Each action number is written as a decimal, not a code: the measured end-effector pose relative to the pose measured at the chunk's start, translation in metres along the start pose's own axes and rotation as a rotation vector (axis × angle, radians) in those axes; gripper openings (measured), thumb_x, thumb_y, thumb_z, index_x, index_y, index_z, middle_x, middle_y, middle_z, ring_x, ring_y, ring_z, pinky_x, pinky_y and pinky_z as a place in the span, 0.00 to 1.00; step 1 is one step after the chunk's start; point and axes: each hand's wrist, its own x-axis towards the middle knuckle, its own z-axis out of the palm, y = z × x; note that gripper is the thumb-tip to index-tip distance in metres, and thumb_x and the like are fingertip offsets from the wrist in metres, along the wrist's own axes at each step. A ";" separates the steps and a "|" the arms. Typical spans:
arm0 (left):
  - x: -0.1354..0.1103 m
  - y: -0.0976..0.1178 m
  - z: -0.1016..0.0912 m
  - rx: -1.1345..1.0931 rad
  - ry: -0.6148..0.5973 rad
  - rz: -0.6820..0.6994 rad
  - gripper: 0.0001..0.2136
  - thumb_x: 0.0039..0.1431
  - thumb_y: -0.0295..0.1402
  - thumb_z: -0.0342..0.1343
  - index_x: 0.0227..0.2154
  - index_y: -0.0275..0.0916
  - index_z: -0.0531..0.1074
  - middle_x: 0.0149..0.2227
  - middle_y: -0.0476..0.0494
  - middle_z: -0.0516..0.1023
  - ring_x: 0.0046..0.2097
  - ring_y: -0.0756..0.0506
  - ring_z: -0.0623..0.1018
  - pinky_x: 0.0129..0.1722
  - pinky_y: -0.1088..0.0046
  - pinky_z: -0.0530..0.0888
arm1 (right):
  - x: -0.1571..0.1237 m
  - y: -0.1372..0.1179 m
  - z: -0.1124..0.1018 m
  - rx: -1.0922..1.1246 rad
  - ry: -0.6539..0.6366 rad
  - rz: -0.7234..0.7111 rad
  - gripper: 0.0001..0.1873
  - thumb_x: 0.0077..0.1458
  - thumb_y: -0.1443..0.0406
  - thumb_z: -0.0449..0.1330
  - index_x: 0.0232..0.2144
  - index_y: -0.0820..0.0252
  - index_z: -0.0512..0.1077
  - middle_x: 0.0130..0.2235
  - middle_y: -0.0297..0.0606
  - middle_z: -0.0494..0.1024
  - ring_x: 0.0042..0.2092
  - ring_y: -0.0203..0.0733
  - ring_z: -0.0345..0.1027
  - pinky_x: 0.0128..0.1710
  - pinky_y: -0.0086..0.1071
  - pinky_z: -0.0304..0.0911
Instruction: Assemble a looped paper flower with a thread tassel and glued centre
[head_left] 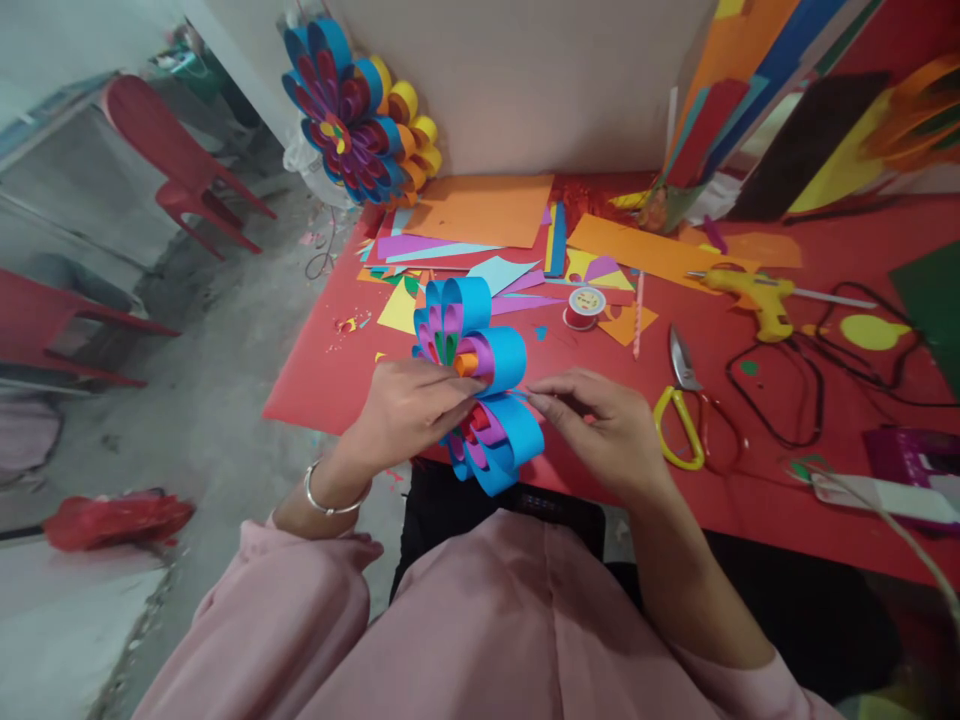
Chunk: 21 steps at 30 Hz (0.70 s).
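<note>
A paper flower (508,358) of looped blue, purple, red, orange and green strips is held over the table's front edge. My left hand (409,408) is closed on its near left side, the fingers at the gap between two blue petals. My right hand (609,425) is at the flower's right, thumb and forefinger pinched together beside the blue loops. Something thin seems to run from those fingertips to the flower, too small to make out. Beyond the flower stands a spool of red thread (584,307). Yellow-handled scissors (684,400) lie right of my right hand.
On the red table (322,365) lie orange sheets (480,210), paper scraps, a pink twisted candle (638,315) and a yellow glue gun (765,300) with a dark cord. A white power strip (885,497) is at right. Another paper flower (341,120) hangs by the wall. Red chairs (161,140) stand left.
</note>
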 end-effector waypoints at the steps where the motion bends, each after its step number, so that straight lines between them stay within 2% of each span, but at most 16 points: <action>1: -0.001 -0.001 -0.001 -0.011 0.001 -0.004 0.10 0.71 0.35 0.55 0.38 0.43 0.81 0.29 0.48 0.84 0.30 0.49 0.82 0.30 0.73 0.73 | -0.001 0.001 -0.001 0.013 -0.020 0.005 0.05 0.63 0.64 0.65 0.38 0.52 0.83 0.37 0.34 0.86 0.37 0.40 0.79 0.35 0.32 0.71; 7: -0.001 -0.004 0.000 -0.089 0.062 0.035 0.06 0.70 0.34 0.58 0.39 0.42 0.80 0.30 0.48 0.85 0.32 0.49 0.83 0.33 0.75 0.76 | -0.003 0.001 -0.004 0.050 -0.019 0.012 0.05 0.63 0.65 0.65 0.38 0.53 0.83 0.37 0.35 0.85 0.37 0.39 0.78 0.36 0.30 0.71; 14: -0.001 -0.007 0.001 -0.147 0.144 0.086 0.04 0.66 0.29 0.61 0.34 0.40 0.77 0.28 0.48 0.83 0.31 0.49 0.83 0.32 0.75 0.76 | -0.005 -0.005 -0.006 0.063 -0.040 -0.027 0.05 0.64 0.65 0.66 0.38 0.54 0.83 0.36 0.34 0.85 0.35 0.37 0.77 0.33 0.28 0.69; 16: -0.003 -0.009 -0.001 -0.182 0.162 0.099 0.02 0.65 0.28 0.62 0.36 0.40 0.78 0.29 0.48 0.83 0.32 0.49 0.83 0.33 0.75 0.78 | -0.005 -0.008 -0.006 0.068 -0.030 -0.050 0.05 0.64 0.65 0.66 0.38 0.55 0.83 0.36 0.34 0.85 0.35 0.36 0.77 0.33 0.28 0.69; 19: -0.012 -0.011 -0.004 -0.308 0.178 0.049 0.07 0.64 0.27 0.63 0.43 0.44 0.81 0.36 0.46 0.86 0.38 0.46 0.85 0.38 0.71 0.83 | -0.005 -0.017 -0.006 0.064 -0.022 -0.094 0.05 0.64 0.67 0.66 0.38 0.55 0.83 0.36 0.34 0.85 0.35 0.36 0.78 0.33 0.27 0.70; 21: -0.021 -0.012 -0.005 -0.440 0.210 -0.056 0.12 0.63 0.28 0.65 0.47 0.48 0.82 0.41 0.47 0.87 0.42 0.44 0.86 0.42 0.66 0.85 | -0.007 -0.025 -0.005 0.056 -0.040 -0.122 0.05 0.64 0.67 0.66 0.39 0.56 0.83 0.36 0.35 0.85 0.35 0.36 0.78 0.33 0.26 0.69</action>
